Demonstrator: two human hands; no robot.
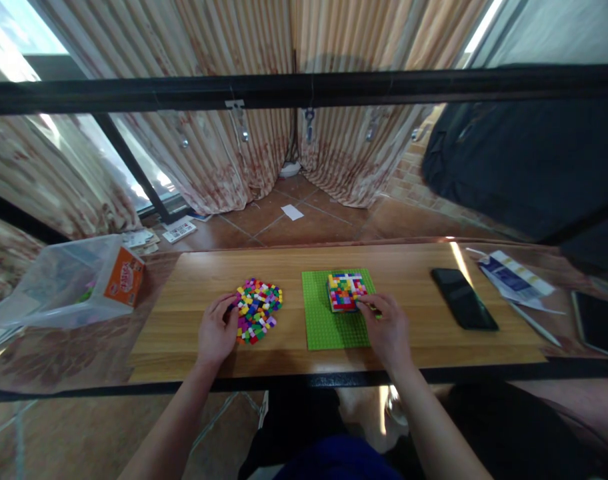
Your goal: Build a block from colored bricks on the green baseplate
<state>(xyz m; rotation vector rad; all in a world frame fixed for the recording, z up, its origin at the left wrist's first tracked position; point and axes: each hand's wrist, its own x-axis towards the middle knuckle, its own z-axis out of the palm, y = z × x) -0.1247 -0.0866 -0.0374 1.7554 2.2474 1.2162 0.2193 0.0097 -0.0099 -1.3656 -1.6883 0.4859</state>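
A loose pile of small coloured building bricks [258, 308] lies on the wooden board. At its left edge is my left hand [218, 331], fingers curled with thumb and forefinger close together; whatever they hold is hidden. To the right, a green studded baseplate [324, 333] carries a box-shaped block built of many-coloured bricks [343, 291]. My right hand [388, 328] reaches over the baseplate's right edge, thumb and forefinger pinched at the block's front right corner. Any brick between those fingertips is too small to make out.
On the board's right lies a black phone [464, 299], with paper packaging [515, 277] beyond it. A dark tablet-like device [599, 323] is at the far right. A clear plastic tub [74, 280] with an orange label stands at left. A dark rail [284, 91] crosses behind.
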